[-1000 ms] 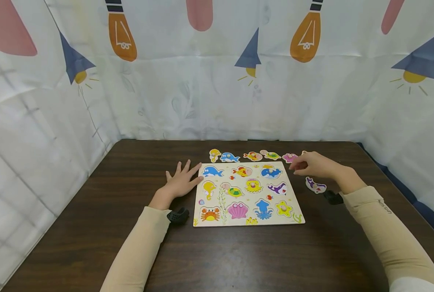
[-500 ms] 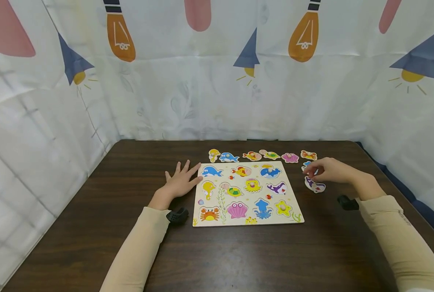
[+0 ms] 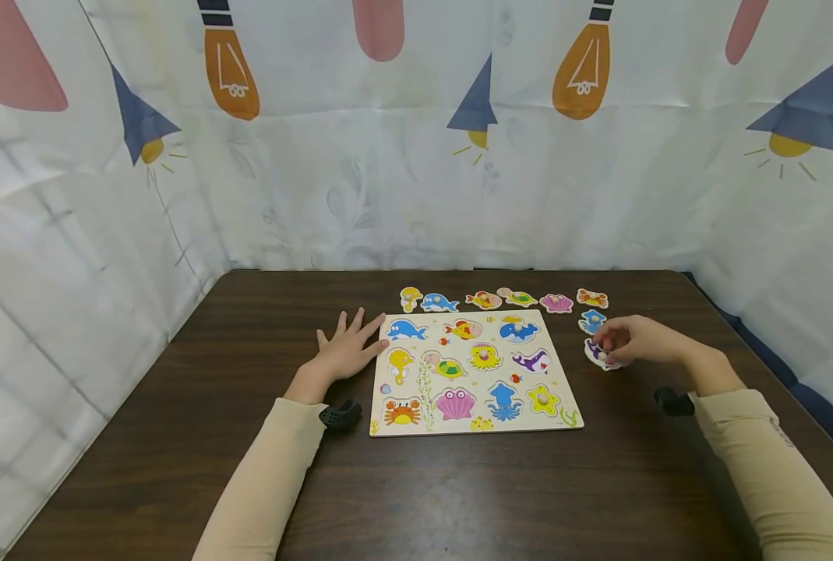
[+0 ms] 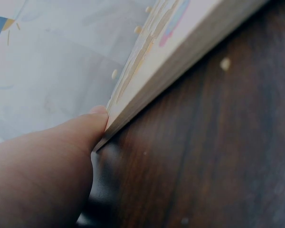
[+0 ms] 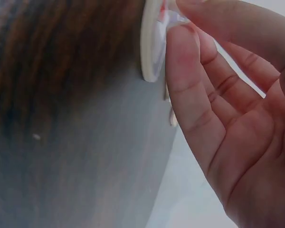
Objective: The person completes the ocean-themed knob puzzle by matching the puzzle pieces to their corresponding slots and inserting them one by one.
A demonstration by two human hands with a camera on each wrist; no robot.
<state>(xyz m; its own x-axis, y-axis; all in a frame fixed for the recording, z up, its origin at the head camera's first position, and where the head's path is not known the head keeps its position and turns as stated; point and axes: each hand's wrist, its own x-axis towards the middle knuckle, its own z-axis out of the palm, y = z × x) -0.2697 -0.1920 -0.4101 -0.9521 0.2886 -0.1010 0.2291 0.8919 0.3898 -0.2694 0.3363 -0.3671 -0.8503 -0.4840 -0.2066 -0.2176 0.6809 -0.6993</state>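
Note:
A wooden peg puzzle board (image 3: 423, 425) with sea animals lies on the brown table. My left hand (image 3: 346, 352) is spread flat at its upper left edge, fingertips over the rim; the left wrist view shows a digit (image 4: 92, 124) against the board's edge. To the board's right, my right hand (image 3: 640, 340) pinches at the knob of a purple-and-white sea-animal puzzle piece (image 3: 593, 355). In the right wrist view its thumb and curled fingers (image 5: 185, 61) close around the top of that piece (image 5: 149, 47), which stays at table level. The knob is mostly hidden there.
Above the purple piece lie a blue squid piece (image 3: 591, 321) and a crab piece (image 3: 592, 298). Behind the board runs a row of loose pieces, among them a pink shell (image 3: 556, 303) and a seahorse (image 3: 411, 298). Star (image 3: 544, 399) and octopus (image 3: 486, 356) pieces sit in the board.
My right hand has moved from beside the shell piece, past the squid piece, down to the purple piece, uncovering the crab and squid. The left hand and board have stayed put.

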